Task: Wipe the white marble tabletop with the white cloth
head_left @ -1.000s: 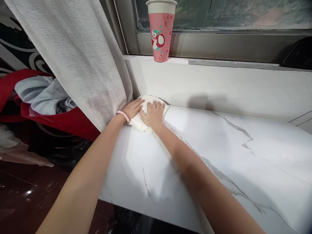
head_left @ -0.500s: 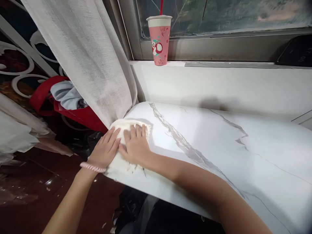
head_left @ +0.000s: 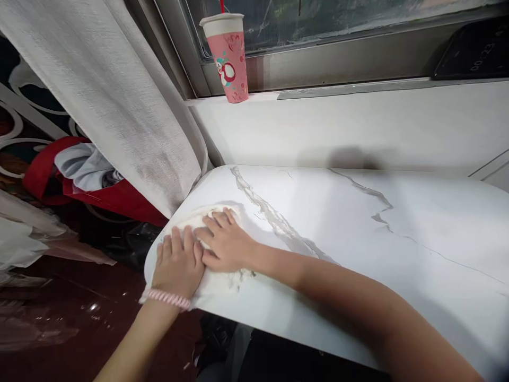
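Observation:
A cream-white cloth (head_left: 218, 284) lies spread on the rounded left end of a white marble-patterned table (head_left: 342, 223). My left hand (head_left: 181, 262) presses flat on its near left part, fingers together and stretched forward, with a pink twisted band around the wrist. Close beside it, my right hand (head_left: 227, 243) rests on the cloth with fingers spread, its forearm reaching across the table from the right. The thumb sides of both hands nearly touch. Small dark specks show near the cloth's right edge.
A pink paper cup (head_left: 229, 61) with a red straw stands on the window ledge. To its right leans a dark phone (head_left: 473, 50) showing digits. A pale curtain (head_left: 119, 101) hangs at the table's left end, beside a red bag (head_left: 115, 200) stuffed with fabric.
Both hands and the cloth have slid towards the table's near edge, baring more of its left end. My left hand has turned more upright. The view has shifted and tilted.

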Tool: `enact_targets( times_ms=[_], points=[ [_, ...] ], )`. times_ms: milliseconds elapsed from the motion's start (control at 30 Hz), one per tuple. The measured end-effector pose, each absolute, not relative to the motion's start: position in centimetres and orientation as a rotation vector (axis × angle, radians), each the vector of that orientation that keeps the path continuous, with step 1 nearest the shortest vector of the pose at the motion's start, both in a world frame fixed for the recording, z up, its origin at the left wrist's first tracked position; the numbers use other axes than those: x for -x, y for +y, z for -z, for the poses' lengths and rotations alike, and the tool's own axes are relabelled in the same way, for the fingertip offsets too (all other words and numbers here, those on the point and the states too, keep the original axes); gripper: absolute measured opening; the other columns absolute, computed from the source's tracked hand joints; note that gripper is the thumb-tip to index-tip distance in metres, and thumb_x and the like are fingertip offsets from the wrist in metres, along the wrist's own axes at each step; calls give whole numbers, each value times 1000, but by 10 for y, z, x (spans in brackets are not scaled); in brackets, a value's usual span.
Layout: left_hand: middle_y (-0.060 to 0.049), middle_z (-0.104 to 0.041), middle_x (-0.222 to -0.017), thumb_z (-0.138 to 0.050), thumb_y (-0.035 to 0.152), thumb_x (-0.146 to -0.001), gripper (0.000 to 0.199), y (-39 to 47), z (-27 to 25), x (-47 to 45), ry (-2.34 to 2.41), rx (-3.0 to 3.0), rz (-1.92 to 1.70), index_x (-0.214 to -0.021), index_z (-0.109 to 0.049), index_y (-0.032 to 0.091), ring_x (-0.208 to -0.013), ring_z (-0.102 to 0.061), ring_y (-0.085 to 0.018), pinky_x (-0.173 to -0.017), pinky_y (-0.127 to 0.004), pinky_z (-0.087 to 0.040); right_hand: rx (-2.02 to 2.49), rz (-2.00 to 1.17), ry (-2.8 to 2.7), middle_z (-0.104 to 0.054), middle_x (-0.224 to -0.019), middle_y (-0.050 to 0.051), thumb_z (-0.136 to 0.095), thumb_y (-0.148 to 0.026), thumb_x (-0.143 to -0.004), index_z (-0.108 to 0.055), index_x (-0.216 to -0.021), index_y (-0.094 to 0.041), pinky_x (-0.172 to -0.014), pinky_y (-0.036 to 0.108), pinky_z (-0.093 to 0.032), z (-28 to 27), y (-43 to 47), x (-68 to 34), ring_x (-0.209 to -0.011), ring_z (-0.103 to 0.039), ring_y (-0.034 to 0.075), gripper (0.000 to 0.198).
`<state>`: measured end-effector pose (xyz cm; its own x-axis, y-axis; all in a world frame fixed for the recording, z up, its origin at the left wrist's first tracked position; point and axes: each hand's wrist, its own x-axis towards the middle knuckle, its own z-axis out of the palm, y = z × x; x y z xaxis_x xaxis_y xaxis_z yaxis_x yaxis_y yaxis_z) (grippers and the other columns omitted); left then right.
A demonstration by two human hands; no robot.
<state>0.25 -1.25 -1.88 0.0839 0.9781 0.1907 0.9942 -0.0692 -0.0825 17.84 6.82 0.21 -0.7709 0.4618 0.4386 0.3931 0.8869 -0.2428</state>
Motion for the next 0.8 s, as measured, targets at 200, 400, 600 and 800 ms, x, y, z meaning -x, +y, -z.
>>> enact_targets(
  times_ms=[200,400,600,800],
  points=[
    [-31,-32,-152,-25,31,-96,59,120,-9,-51,-2192,2117,18,-145,-37,0,-138,-37,-44,-107,-64,-32,1021,-161,-2440,-47,-145,18,-47,-31,-92,-53,-134,-13,-116,57,-14,3,147,-196,-134,-37,33,46],
    [-26,-31,-154,-24,30,-99,56,208,-12,-97,-2139,2279,209,-146,-36,2,-142,-31,-38,-115,-57,-23,1314,-138,-2267,-50,-144,12,-46,-32,-93,-57,-131,-16,-118,49,-13,4,215,-233,-135,-38,30,42],
    [-24,-30,-155,-23,32,-100,56,218,-7,-114,-2129,2315,287,-147,-36,5,-142,-30,-39,-115,-58,-20,1384,-108,-2221,-52,-142,11,-45,-31,-94,-58,-130,-17,-118,48,-13,4,222,-250,-134,-39,29,41],
    [-19,-35,-154,-25,34,-98,55,186,1,-110,-2074,2264,280,-147,-38,12,-141,-35,-36,-112,-59,-28,1371,-62,-2231,-52,-141,13,-45,-31,-94,-58,-130,-16,-117,50,-14,6,186,-250,-134,-38,30,41]
  ],
)
